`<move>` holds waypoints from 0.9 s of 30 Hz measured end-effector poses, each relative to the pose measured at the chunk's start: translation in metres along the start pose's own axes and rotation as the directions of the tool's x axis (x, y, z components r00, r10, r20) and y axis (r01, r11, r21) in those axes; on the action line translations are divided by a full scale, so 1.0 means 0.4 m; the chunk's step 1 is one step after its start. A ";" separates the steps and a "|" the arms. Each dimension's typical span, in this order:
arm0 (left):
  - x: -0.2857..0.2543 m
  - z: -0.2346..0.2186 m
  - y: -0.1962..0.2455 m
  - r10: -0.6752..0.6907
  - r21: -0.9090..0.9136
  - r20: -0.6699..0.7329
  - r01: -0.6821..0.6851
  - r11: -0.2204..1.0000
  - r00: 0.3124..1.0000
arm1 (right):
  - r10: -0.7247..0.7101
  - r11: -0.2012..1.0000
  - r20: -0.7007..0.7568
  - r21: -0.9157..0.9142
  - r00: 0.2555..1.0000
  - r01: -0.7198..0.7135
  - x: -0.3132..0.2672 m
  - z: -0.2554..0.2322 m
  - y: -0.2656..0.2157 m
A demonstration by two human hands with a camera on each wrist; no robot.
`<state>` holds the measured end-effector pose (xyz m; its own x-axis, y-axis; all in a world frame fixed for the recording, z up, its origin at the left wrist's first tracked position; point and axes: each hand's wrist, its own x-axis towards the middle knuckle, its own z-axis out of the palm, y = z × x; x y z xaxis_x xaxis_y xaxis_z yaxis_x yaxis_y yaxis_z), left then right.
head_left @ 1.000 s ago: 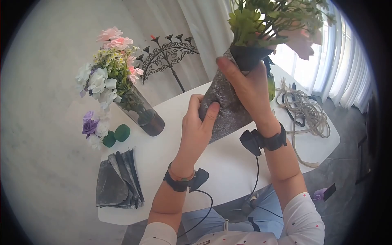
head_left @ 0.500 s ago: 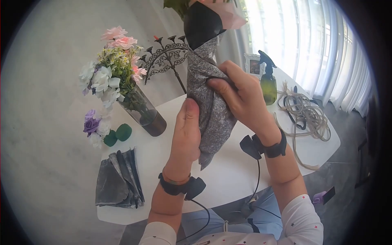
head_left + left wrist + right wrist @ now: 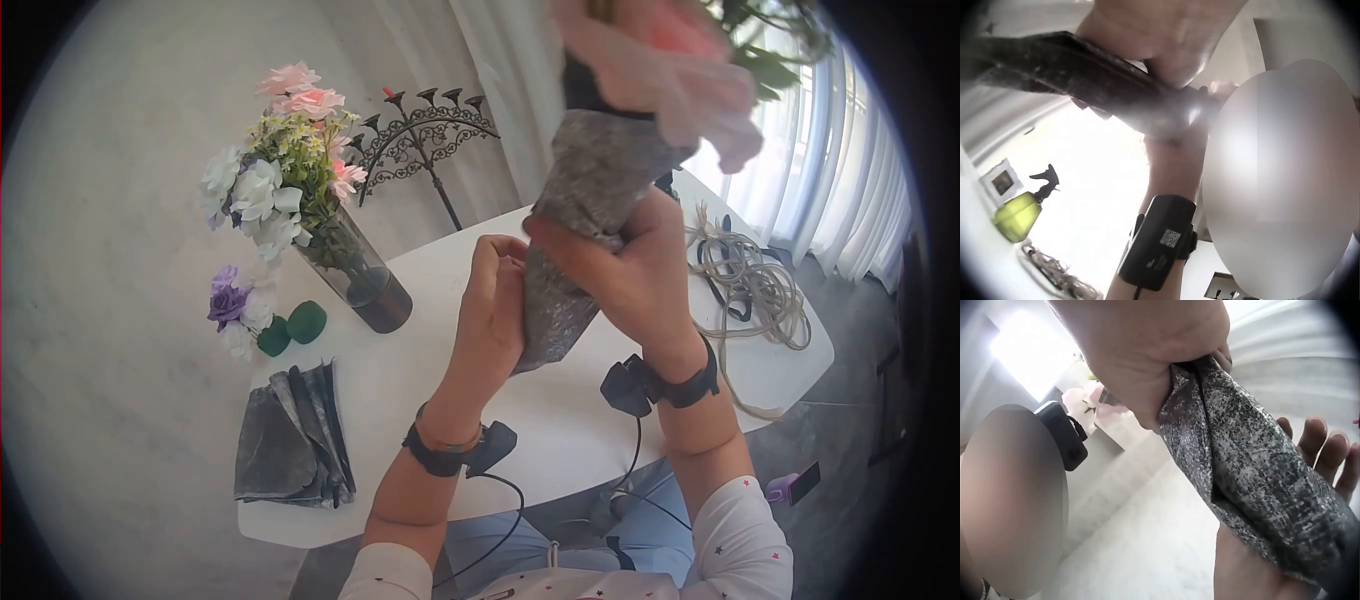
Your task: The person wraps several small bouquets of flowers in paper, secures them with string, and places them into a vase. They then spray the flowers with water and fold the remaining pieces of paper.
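Both hands hold a flower bouquet wrapped in mottled grey paper (image 3: pixel 605 165), raised above the table and leaning toward the upper right. My right hand (image 3: pixel 640 265) grips the middle of the wrap, its thumb lying across the front. Lower down, my left hand (image 3: pixel 492 315) cups the narrow end from the left. In the right wrist view the left fingers (image 3: pixel 1332 450) show past the wrap's far edge, and a long fold runs down the grey paper (image 3: pixel 1247 450). Pink petals (image 3: pixel 700 85) and green leaves stick out at the top, partly cut off by the frame.
On the white table (image 3: pixel 440 480) stand a glass vase of flowers (image 3: pixel 365 275) and a green spray bottle (image 3: pixel 1017 215). Folded dark wrapping sheets (image 3: pixel 290 440) lie at front left, purple and white flowers (image 3: pixel 235 305) behind. Tangled ribbon (image 3: pixel 750 285) lies right; a candelabra (image 3: pixel 425 150) stands behind.
The bouquet swung upright and leftward half a second ago, then back to the upper right. Its wrap now looks narrower and more tightly rolled, and the right hand sits lower around it.
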<state>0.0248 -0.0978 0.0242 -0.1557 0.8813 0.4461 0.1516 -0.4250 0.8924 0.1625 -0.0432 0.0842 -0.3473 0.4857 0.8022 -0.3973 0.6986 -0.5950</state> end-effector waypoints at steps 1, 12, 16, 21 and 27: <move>-0.002 0.010 0.003 0.139 0.054 -0.013 -0.138 0.989 0.990 | 0.039 0.998 -0.109 0.050 0.993 -0.034 -0.001 0.001 -0.002; -0.015 0.038 0.026 0.438 0.659 -0.071 -0.288 0.695 0.896 | 0.115 0.991 -0.272 0.104 0.955 -0.090 0.018 0.004 0.036; -0.025 0.035 0.030 0.351 0.477 -0.145 -0.245 0.844 0.925 | 0.113 0.987 -0.191 0.132 0.975 -0.089 0.014 0.009 0.027; -0.040 0.021 0.047 0.166 0.234 -0.020 -0.157 0.959 0.986 | 0.003 0.991 -0.132 0.131 0.991 0.014 0.002 0.012 0.033; -0.052 0.006 0.087 -0.009 0.035 0.208 0.002 0.999 0.978 | -0.050 0.955 -0.152 0.282 0.987 0.092 -0.001 0.018 0.002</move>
<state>0.0358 -0.1307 0.0459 0.0493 0.9090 0.4139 0.1858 -0.4156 0.8904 0.1563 -0.0466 0.0830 -0.1934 0.5245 0.8292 -0.6512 0.5635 -0.5083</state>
